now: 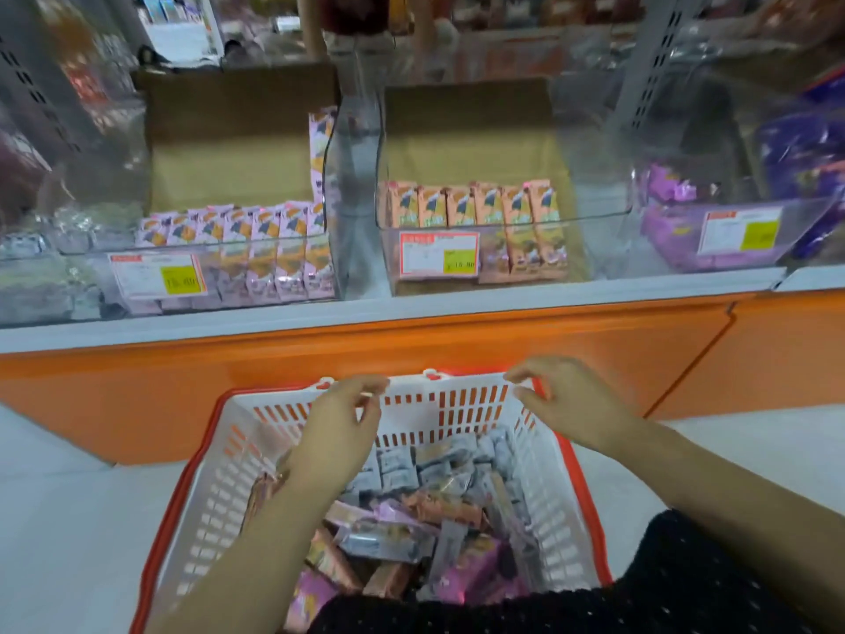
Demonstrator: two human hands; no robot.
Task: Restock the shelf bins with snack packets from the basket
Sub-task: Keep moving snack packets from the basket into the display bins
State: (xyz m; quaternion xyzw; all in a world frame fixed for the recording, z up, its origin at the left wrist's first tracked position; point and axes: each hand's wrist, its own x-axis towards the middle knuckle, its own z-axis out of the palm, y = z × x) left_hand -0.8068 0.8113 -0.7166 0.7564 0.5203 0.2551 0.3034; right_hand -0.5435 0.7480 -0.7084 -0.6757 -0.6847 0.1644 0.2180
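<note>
Clear acrylic bin at centre left, stocked with upright pink packets; next bin at centre, holding a row of orange packets; third bin at right, with purple packets. Lower centre: white basket heaped with mixed snack packets. Left hand above it, fingers loosely curled, holding nothing. Right hand by the far rim, loosely curled, likewise empty.

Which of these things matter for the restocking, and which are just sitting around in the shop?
In the job: basket, snack packets in it, pink-packet bin, orange-packet bin, left hand, right hand.

Just around: price labels, orange shelf base, blurred goods behind the bins.
</note>
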